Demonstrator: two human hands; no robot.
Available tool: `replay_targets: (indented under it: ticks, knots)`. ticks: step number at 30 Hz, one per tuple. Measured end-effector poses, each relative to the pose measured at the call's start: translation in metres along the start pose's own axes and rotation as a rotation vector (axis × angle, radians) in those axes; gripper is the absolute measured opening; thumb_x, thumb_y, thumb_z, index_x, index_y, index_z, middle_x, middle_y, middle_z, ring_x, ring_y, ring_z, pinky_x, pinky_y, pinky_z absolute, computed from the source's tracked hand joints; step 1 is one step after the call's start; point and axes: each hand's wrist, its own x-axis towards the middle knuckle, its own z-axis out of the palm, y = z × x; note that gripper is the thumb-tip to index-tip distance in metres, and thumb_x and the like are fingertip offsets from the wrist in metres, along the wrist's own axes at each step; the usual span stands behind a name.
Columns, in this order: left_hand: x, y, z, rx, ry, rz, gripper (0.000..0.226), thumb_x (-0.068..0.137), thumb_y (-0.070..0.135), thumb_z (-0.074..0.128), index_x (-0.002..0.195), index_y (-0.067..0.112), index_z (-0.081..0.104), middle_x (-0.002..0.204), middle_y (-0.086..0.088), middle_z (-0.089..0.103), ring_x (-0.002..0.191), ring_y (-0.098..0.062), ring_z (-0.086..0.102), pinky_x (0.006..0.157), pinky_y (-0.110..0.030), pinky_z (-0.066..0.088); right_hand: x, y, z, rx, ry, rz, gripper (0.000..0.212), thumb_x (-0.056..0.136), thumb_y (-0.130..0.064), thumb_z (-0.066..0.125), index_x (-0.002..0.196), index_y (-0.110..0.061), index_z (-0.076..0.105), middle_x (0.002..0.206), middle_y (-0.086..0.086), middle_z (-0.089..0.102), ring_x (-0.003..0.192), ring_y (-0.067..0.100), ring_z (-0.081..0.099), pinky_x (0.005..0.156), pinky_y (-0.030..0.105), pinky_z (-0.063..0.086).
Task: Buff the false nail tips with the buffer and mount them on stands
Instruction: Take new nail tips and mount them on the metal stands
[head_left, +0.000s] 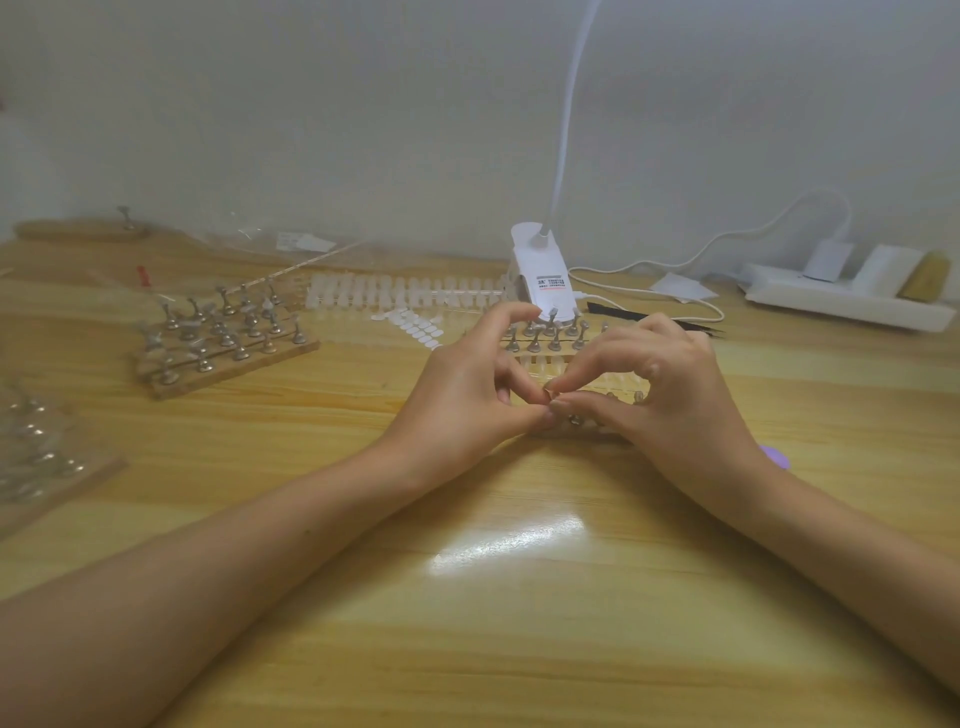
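We are pinching a small metal stand (549, 396) between the thumb and forefinger tips of both the left hand (467, 384) and the right hand (670, 384), low over the wooden surface (519, 571); the other fingers are curling loosely. Whether a nail tip is sitting on it is too small to tell. Under the hands a strip of clear nail tips (540, 365) is lying, just behind it a wooden board of stands (545, 335). Farther back loose white nail tips (410, 322) and a long tip strip (405, 291) are lying near a white lamp base (540, 275). Another stand board (223, 338) is sitting at left. A purple object (776, 456) is peeking out beside the right wrist.
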Motion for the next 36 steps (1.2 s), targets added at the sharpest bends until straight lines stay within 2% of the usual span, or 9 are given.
replay_targets:
  ticks: [4,6,9,18,21,24,28,32,36]
  knots:
    - [-0.001,0.0,0.001,0.006,0.001,0.02,0.075,0.075,0.017,0.084,0.137,0.03,0.045,0.074,0.016,0.072,0.06,0.0,0.05,0.065,-0.01,0.042,0.003,0.001,-0.005,0.047,0.023,0.024,0.01,0.075,-0.041,0.076,0.08,-0.032,0.076,0.082,-0.02,0.071,0.092,0.014,0.057,0.09,0.032,0.041]
    - [-0.003,-0.001,0.001,0.021,-0.005,0.041,0.073,0.077,0.016,0.083,0.137,0.031,0.045,0.078,0.016,0.073,0.061,-0.001,0.05,0.067,-0.012,0.043,0.011,0.003,-0.021,0.14,0.06,0.065,0.015,0.074,-0.04,0.075,0.083,-0.029,0.078,0.078,-0.024,0.07,0.082,0.003,0.057,0.076,0.011,0.038]
    - [-0.004,-0.002,0.002,0.023,-0.014,0.071,0.071,0.079,0.012,0.08,0.137,0.031,0.045,0.082,0.015,0.073,0.062,-0.001,0.05,0.07,-0.013,0.045,0.022,0.015,-0.053,0.163,-0.023,0.097,0.009,0.075,-0.029,0.079,0.083,-0.025,0.078,0.078,-0.021,0.072,0.064,-0.004,0.057,0.059,0.004,0.038]
    - [0.0,0.005,-0.014,0.105,-0.18,0.021,0.081,0.08,0.017,0.08,0.144,0.036,0.034,0.101,0.012,0.067,0.08,-0.004,0.056,0.073,-0.006,0.042,-0.023,0.064,-0.081,-0.257,-0.208,0.239,0.02,0.071,-0.031,0.083,0.077,-0.047,0.074,0.074,-0.021,0.067,0.054,-0.009,0.054,0.044,0.011,0.038]
    - [0.013,0.009,-0.048,0.341,-0.32,0.0,0.056,0.087,0.024,0.072,0.136,0.034,0.047,0.112,0.014,0.063,0.091,-0.002,0.057,0.073,-0.006,0.042,-0.035,0.078,-0.077,-0.231,-0.231,0.292,0.017,0.072,-0.036,0.08,0.083,-0.047,0.075,0.08,-0.016,0.069,0.058,0.003,0.057,0.043,0.013,0.038]
    - [0.022,0.001,-0.082,0.622,-0.256,-0.022,0.03,0.098,0.025,0.057,0.128,0.026,0.058,0.13,0.007,0.055,0.113,-0.008,0.052,0.089,-0.017,0.039,-0.036,0.083,-0.078,-0.191,-0.281,0.289,0.015,0.073,-0.055,0.073,0.087,-0.049,0.074,0.087,-0.016,0.071,0.069,0.009,0.064,0.049,0.012,0.044]
    - [0.016,-0.024,-0.095,0.865,-0.337,-0.141,0.048,0.101,0.037,0.047,0.144,0.016,0.043,0.156,-0.001,0.031,0.142,-0.018,0.029,0.117,-0.033,0.025,-0.043,0.091,-0.086,-0.202,-0.309,0.237,0.032,0.079,-0.076,0.056,0.092,-0.052,0.072,0.095,-0.02,0.071,0.075,0.006,0.066,0.048,0.009,0.042]
    - [0.006,-0.041,-0.09,0.949,-0.432,-0.165,0.064,0.1,0.054,0.036,0.154,0.021,0.025,0.164,0.007,0.013,0.149,-0.015,0.017,0.121,-0.034,0.018,-0.044,0.096,-0.094,-0.197,-0.312,0.243,0.028,0.081,-0.072,0.059,0.095,-0.051,0.072,0.097,-0.018,0.071,0.075,0.006,0.067,0.05,0.008,0.042]
    - [-0.004,-0.038,-0.099,0.905,-0.409,-0.106,0.057,0.098,0.053,0.042,0.147,0.025,0.038,0.158,0.011,0.027,0.143,-0.012,0.028,0.118,-0.034,0.027,-0.049,0.099,-0.096,-0.172,-0.34,0.228,0.032,0.084,-0.074,0.054,0.104,-0.055,0.07,0.102,-0.02,0.07,0.08,0.003,0.068,0.055,0.015,0.052]
